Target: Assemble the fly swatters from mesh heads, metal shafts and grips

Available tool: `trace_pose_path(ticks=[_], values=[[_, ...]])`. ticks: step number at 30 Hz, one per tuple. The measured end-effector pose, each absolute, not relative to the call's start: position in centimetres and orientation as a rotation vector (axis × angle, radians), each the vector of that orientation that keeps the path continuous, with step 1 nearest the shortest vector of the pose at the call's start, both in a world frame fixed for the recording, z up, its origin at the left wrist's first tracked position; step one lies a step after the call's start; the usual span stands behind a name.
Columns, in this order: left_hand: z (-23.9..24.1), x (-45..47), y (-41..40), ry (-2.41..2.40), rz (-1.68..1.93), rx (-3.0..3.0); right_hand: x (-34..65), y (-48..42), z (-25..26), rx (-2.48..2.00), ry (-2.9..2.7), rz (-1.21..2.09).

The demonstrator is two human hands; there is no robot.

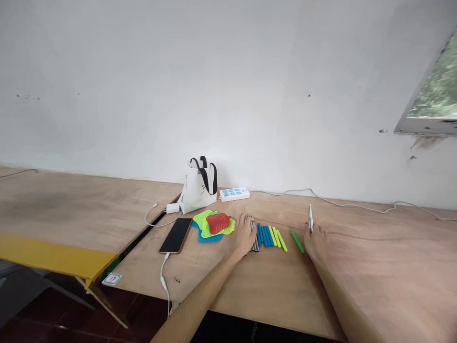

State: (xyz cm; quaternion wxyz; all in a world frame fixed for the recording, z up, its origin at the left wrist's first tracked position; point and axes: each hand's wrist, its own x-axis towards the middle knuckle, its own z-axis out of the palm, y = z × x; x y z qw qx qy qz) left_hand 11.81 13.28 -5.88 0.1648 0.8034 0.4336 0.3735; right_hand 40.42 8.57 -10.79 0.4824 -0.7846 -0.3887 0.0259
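Note:
My left hand [243, 237] rests on the table with its fingers curled over a group of silver metal tubes [256, 245], partly hiding them. Right of these lie several blue rods [264, 236] side by side, then several yellow rods [277, 237]. A single green rod [297, 242] is set apart, just left of my right hand [316, 242]. That hand is closed on a thin white piece [310, 218] standing upright and seen edge-on; its kind I cannot make out. Perforated fly swatter heads [219, 223] in red, yellow-green and blue are piled left of my left hand.
A black-screened phone [176, 236] with a white cable [163, 278] lies at the left. Behind stand a white bag [197, 191] with black handles and a white power strip [234, 193]. Its cord [350, 205] runs along the wall. A gap [150, 228] separates the left table.

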Motion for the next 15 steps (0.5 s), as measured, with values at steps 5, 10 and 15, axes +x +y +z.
trace_pose_path(ticks=[5,10,15], values=[[-7.4,8.3,13.9,1.151,1.087,2.261,43.3,8.2,-11.0,-1.936,-0.852,0.13],[-7.9,8.5,14.4,1.148,1.057,2.282,43.3,8.2,-11.1,-1.889,-0.828,0.168],[-8.4,8.4,14.4,1.175,1.03,2.298,42.2,7.9,-10.9,-1.784,-0.905,0.284]])
